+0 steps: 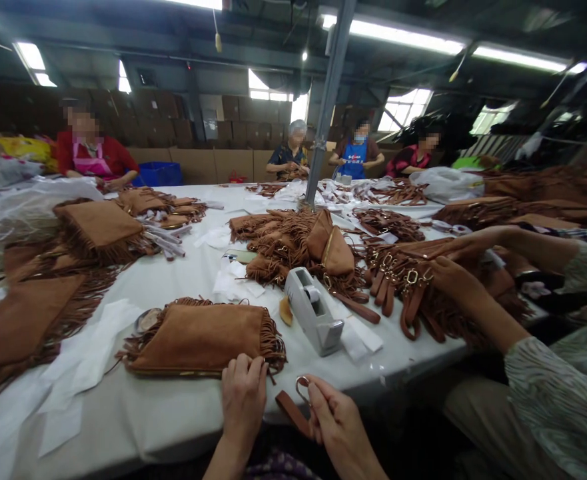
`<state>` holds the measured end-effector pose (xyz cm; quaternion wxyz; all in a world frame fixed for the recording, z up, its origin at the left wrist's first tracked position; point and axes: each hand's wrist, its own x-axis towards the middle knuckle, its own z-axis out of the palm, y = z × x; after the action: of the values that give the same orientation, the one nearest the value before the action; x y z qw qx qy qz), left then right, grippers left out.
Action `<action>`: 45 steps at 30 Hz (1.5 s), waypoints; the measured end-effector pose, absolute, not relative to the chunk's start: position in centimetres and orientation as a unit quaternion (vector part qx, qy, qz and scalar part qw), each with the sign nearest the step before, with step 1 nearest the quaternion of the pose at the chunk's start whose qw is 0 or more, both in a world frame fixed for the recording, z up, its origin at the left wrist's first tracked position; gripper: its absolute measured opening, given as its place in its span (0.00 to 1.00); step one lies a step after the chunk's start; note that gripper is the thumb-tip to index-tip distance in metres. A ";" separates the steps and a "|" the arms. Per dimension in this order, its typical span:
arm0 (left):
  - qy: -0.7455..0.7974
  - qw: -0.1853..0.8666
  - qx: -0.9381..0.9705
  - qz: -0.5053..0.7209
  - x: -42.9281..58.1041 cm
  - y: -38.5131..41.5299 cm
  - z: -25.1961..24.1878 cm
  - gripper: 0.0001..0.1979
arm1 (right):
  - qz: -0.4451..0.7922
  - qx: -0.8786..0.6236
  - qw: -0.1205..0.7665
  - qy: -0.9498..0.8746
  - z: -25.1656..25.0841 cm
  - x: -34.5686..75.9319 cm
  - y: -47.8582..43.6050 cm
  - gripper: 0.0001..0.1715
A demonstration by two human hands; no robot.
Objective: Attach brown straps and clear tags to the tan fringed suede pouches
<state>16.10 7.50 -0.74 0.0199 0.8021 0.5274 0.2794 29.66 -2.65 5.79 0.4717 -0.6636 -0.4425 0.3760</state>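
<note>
A brown suede pouch [206, 333] with fringed ends lies flat on the table in front of me, its gold zipper along the near edge. My left hand [244, 393] is closed at the pouch's near right corner, fingers curled over the zipper end; what lies under the fingertips is hidden. Just to the right, at the table edge, my right hand [338, 420] grips a brown wrist strap [293, 412] by its metal clasp [302, 385], held between thumb and fingers. The strap's loop hangs to the left, apart from the pouch.
A grey tape dispenser [316, 313] stands beyond my hands. Fringed pouches [293, 247] are heaped behind it, with more at left [28, 320]. White paper sheets [93, 340] lie around. At right, a co-worker's hand [453, 273] handles straps with clasps [388, 280]. A post [329, 107] rises mid-table.
</note>
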 end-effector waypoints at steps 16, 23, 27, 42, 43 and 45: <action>0.436 0.038 0.785 0.438 13.8 6.2 -2.9 0.08 | 0.095 -0.669 0.229 -0.701 3.8 27.4 3.9 0.18; 0.426 0.059 0.783 0.448 13.8 6.1 -3.6 0.09 | 0.088 -0.648 0.198 -0.731 1.2 26.6 4.8 0.17; 0.424 0.082 0.785 0.444 13.6 6.0 -4.1 0.09 | 0.099 -0.641 0.185 -0.738 1.3 26.7 4.7 0.15; 0.482 0.287 0.729 0.393 13.6 7.3 -2.0 0.11 | 0.388 -0.633 0.263 -0.616 4.8 29.1 0.6 0.14; 0.472 0.319 0.719 0.398 13.4 7.3 -1.6 0.11 | 0.452 -0.627 0.267 -0.576 5.6 29.6 0.2 0.15; 0.467 0.368 0.683 0.424 12.6 7.1 -1.2 0.12 | 0.580 -0.605 0.275 -0.472 6.7 30.1 -0.7 0.21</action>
<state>12.58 7.06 -1.17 0.3682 0.6829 0.4670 0.4242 30.13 -0.66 6.74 0.2751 -0.6045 -0.4721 0.5796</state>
